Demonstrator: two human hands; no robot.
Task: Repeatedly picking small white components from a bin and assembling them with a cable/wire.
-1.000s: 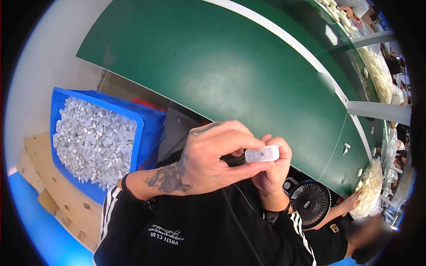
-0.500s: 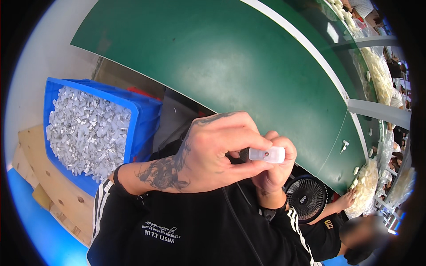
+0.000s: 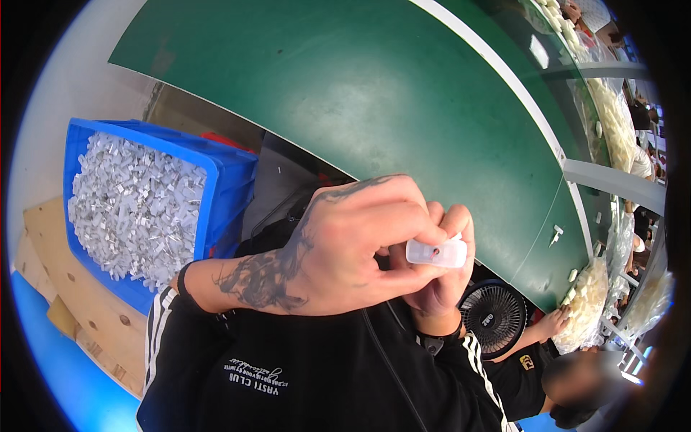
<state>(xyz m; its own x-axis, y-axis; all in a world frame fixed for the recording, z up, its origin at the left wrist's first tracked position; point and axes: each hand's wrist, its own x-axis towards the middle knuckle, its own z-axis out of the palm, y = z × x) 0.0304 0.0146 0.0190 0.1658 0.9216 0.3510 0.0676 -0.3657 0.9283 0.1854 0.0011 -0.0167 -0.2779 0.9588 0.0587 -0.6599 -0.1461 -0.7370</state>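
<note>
One small white translucent piece [image 3: 437, 252], reddish-dark spot near its middle, is held raised in front of the torso, near the edge of the green bench [image 3: 324, 79]. Left hand [image 3: 353, 248]: fingers narrowed, pinching the piece's left end. Right hand [image 3: 440, 289]: fingers curled behind its right end; partly hidden, cannot tell how firmly they grip. Left: blue crate [image 3: 234, 176] heaped with whitish parts [image 3: 137, 209]. Right: round black fan [image 3: 493, 319] beside the forearm; beyond it, a co-worker's hand [image 3: 554, 323] at a bag of pale pieces [image 3: 586, 309].

White lettering [image 3: 258, 376] stands upside down on the black top [image 3: 324, 360]. Small logos [image 3: 488, 318] mark the fan [image 3: 478, 338] and co-worker's shirt [image 3: 509, 385].
</note>
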